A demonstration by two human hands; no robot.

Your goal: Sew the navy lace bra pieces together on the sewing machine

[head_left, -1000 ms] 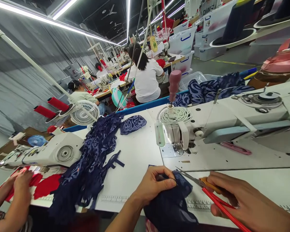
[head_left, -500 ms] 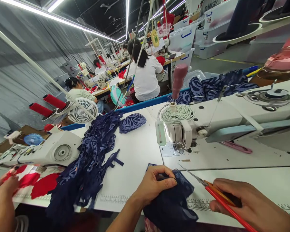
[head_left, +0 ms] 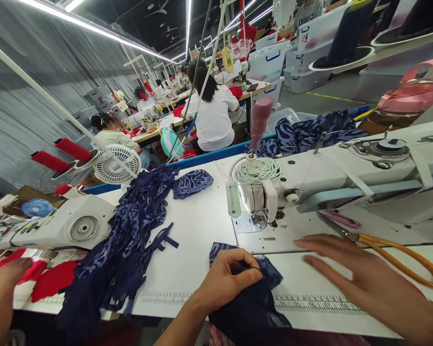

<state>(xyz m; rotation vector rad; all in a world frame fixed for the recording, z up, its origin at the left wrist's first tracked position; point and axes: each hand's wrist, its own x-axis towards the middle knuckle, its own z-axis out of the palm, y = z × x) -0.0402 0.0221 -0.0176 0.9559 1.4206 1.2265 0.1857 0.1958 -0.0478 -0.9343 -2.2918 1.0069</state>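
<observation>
Here, one dark navy lace fabric piece [head_left: 250, 307] lay at the near edge of the white table [head_left: 198, 240], pinched by your left hand [head_left: 225, 281], fingers closed; your right hand [head_left: 364, 283] hovered flat, fingers spread, empty, near orange-handled steel scissors [head_left: 368, 239].

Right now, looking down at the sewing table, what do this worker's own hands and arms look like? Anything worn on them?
Both are bare. The left hand and its forearm show no glove, ring, watch or sleeve. The right hand is blurred, but it too looks ungloved, with no sleeve at the wrist.
</observation>
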